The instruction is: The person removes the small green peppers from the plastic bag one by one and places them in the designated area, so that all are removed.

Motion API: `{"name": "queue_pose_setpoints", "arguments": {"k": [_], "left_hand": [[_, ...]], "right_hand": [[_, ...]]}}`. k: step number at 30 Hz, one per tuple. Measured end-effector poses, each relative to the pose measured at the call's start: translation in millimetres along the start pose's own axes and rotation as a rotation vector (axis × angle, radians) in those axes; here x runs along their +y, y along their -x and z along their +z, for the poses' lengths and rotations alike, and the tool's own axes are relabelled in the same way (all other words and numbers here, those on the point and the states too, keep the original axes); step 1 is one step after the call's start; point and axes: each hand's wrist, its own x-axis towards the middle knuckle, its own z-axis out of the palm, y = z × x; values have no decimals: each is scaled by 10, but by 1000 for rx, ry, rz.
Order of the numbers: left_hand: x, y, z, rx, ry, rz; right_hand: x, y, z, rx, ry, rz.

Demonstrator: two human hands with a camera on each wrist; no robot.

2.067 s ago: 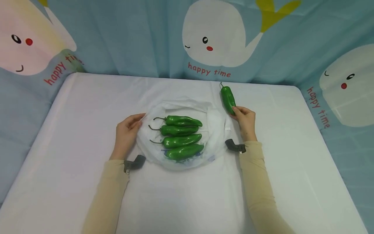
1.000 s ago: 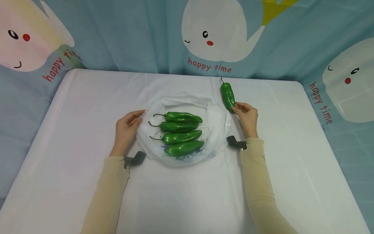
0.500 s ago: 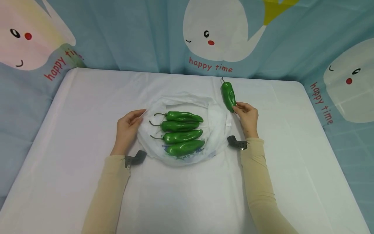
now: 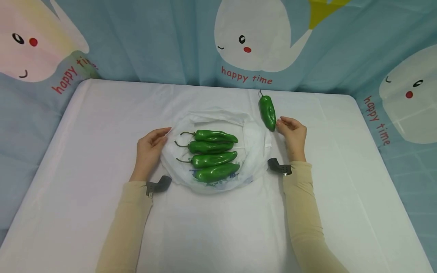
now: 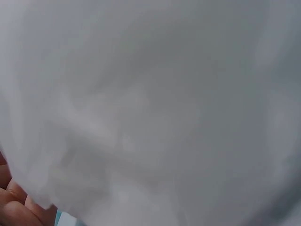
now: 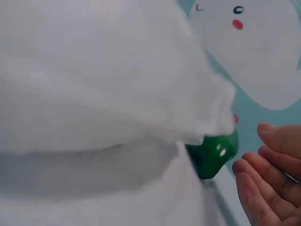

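Several green chili peppers lie side by side inside a white plastic bag whose mouth is spread wide; most stems point left. My left hand pinches the bag's left rim between thumb and fingers. Beyond the bag's right side lies a single green chili pepper, its stem toward the back edge. My right hand stands just right of that pepper's tip, fingers loosely bent and holding nothing. In the right wrist view, a gap shows between the fingers and the pepper, which the bag partly covers.
A white cloth covers the table. Behind it and along the sides hangs a blue curtain printed with whales. Black wrist cameras sit on both wrists, close to the bag.
My right hand has let go of the single pepper and drawn slightly to the right; the pepper stays where it lay. The left hand keeps its grip on the bag.
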Motion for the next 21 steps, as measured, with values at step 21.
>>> {"name": "queue_pose_setpoints", "arguments": {"k": [21], "left_hand": [[2,-7,2,9,-23,17]], "right_hand": [[-399,349,438,-221,-32,-104]]}}
